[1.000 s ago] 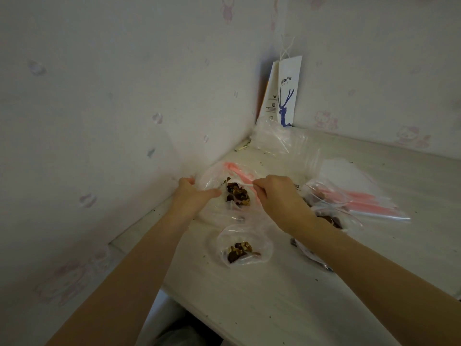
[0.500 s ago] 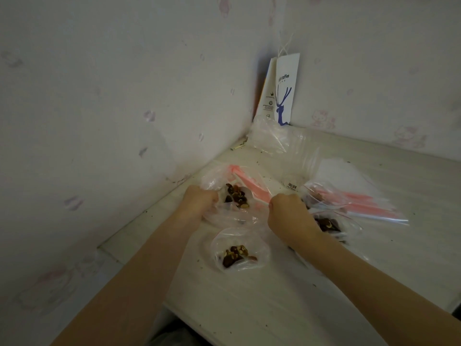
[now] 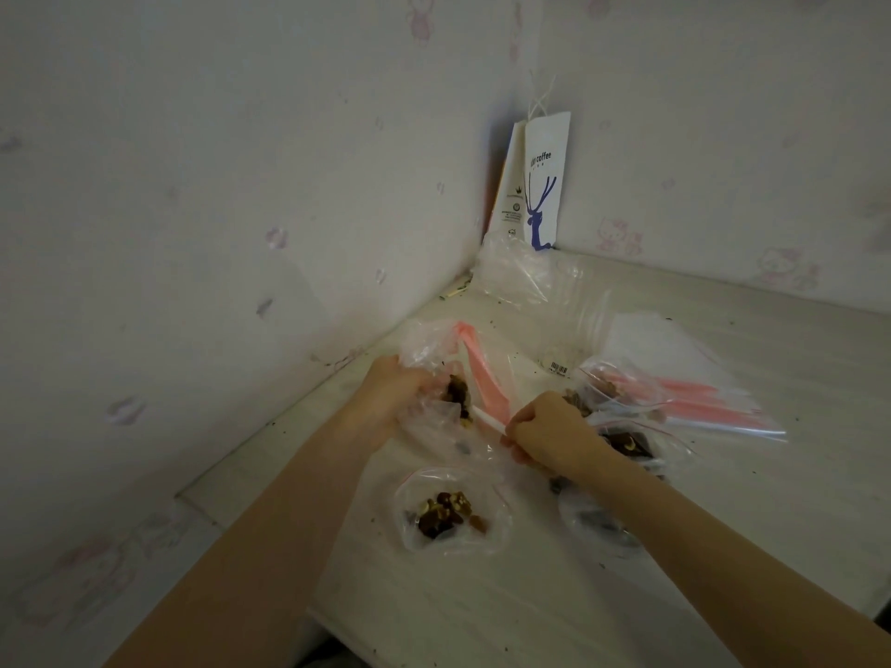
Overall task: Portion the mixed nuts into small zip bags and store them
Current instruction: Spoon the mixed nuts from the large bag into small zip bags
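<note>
A clear zip bag (image 3: 436,419) with a pink seal strip and a clump of mixed nuts inside lies between my hands on the white table (image 3: 795,359). My left hand (image 3: 393,397) grips its left side by the nuts. My right hand (image 3: 547,433) pinches the white zip edge of the same bag on the right. Nearer to me lies a second small zip bag (image 3: 451,513) with a portion of nuts. Behind my right hand a larger bag of mixed nuts (image 3: 624,441) is partly hidden.
A stack of unused zip bags with pink strips (image 3: 684,395) lies at the right. Crumpled clear plastic (image 3: 520,272) and a white coffee paper bag (image 3: 537,185) stand in the wall corner. Walls close in left and behind. The table's near edge runs under my forearms.
My right hand slid right along the bag's zip edge, away from the left hand. The bag's pink strip now stands up between the hands. The left hand kept its hold.
</note>
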